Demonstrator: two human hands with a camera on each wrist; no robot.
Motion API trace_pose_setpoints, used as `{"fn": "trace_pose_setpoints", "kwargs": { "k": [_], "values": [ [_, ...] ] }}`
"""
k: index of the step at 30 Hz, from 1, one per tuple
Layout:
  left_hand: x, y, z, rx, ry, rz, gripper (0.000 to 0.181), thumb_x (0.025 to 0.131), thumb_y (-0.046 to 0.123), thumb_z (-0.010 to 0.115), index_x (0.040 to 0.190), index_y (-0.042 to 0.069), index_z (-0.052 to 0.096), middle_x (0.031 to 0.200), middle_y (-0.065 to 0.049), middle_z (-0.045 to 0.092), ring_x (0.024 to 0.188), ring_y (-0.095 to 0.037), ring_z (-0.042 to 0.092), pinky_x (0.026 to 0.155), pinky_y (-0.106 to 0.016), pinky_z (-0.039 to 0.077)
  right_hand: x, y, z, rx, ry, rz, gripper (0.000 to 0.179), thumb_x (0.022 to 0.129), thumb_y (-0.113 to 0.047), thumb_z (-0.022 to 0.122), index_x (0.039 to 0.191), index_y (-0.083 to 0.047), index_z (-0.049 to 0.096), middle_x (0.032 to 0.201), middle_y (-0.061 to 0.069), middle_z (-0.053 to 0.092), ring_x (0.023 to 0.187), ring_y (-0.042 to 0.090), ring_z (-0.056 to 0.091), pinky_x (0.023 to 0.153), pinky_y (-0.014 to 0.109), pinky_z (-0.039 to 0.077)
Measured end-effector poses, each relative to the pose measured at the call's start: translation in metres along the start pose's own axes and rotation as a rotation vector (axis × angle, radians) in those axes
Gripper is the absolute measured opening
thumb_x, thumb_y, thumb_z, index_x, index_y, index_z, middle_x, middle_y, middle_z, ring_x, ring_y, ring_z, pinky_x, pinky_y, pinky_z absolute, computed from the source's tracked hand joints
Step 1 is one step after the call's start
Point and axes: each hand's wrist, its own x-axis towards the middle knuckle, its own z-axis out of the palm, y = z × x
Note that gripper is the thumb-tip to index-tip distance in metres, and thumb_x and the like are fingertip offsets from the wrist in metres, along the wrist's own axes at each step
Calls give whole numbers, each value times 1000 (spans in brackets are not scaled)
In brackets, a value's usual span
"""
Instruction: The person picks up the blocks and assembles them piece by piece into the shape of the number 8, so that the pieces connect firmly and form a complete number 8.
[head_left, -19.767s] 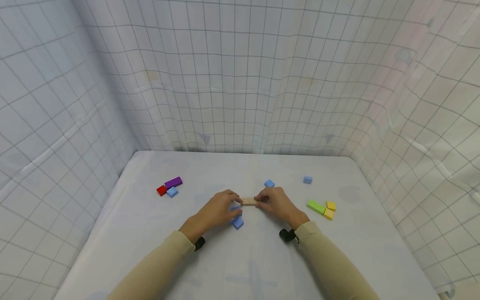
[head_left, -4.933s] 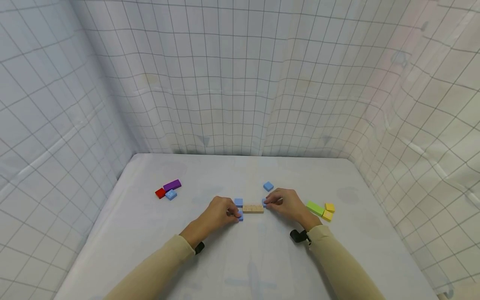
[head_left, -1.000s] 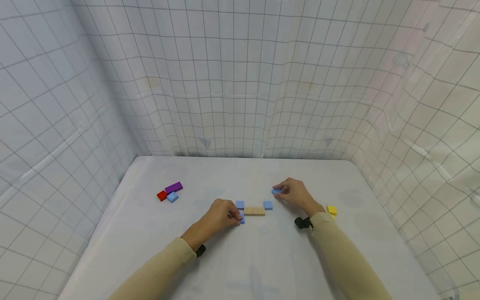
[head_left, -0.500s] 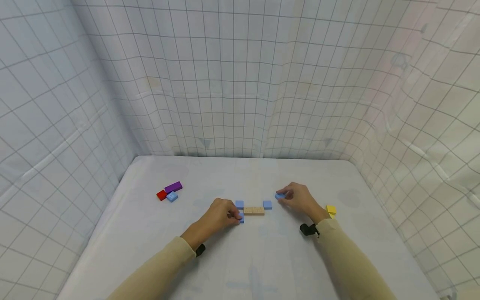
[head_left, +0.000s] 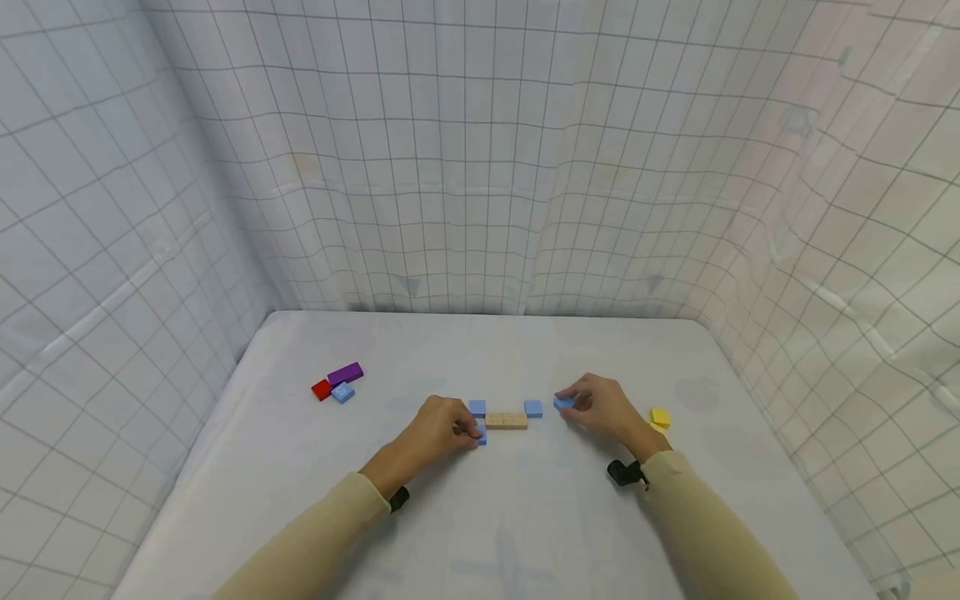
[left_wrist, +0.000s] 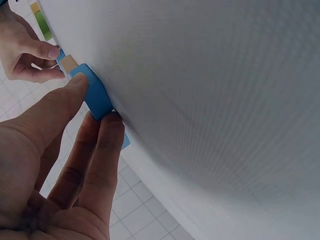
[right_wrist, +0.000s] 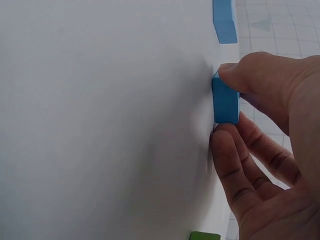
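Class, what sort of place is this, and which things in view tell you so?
Probably a screened-off filming booth: grid-patterned curtains hang on three sides of a white tabletop, and the person wears a small black wrist device, perhaps a camera.

legible text: 0 | labels: 0 | brands: 0 | numbers: 0 | signs: 0

Looks like a lab-type recording booth; wider setting can't be told. White grid-patterned curtains (head_left: 480, 167), wrinkled, hang beyond both grips and off to either side, three sides in all. White-covered table (head_left: 517, 517) under left hand (head_left: 438, 433) and right hand (head_left: 603, 410). Black wrist camera (head_left: 624, 473) just behind right grip; second camera (head_left: 400, 499), partly hidden, behind left.
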Motion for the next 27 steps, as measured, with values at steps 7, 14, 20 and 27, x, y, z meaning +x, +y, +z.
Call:
{"fn": "trace_pose_setpoints", "kwargs": {
  "k": [7, 14, 20, 27],
  "values": [
    [9, -47, 23, -34, 13, 59, 11, 92, 9, 101, 93, 16, 92, 96, 5, 85, 91, -8, 80, 80, -24, 70, -8, -1, 0, -8, 1, -30, 25, 100, -13, 93, 125, -16, 91, 114, 2, 78, 97, 13, 75, 86, 33, 67],
    [9, -48, 25, -2, 9, 44, 13, 89, 9, 103, 93, 14, 92, 97, 4, 86, 93, -8, 81, 83, -25, 71, -16, -3, 1, -12, 5, -59, 25, 99, -12, 93, 124, -16, 91, 113, 2, 79, 94, 11, 74, 83, 28, 65],
    [13, -60, 31, -42, -20, -14, 15, 88, 11, 104, 93, 20, 92, 98, 10, 85, 95, -4, 80, 84, -23, 70, -20, -3, 3, -7, 7, -88, 25, 98, -9, 94, 122, -16, 91, 112, 0, 79, 92, 8, 72, 82, 24, 63],
    [11, -48, 24, -61, -7, -18, 17, 89, 8, 102, 90, 20, 91, 97, 10, 84, 93, -1, 78, 83, -21, 69, -23, -5, 3, 1, -21, -89, 26, 97, -8, 94, 121, -18, 92, 114, -2, 79, 94, 6, 70, 85, 23, 63]
  ]
}}
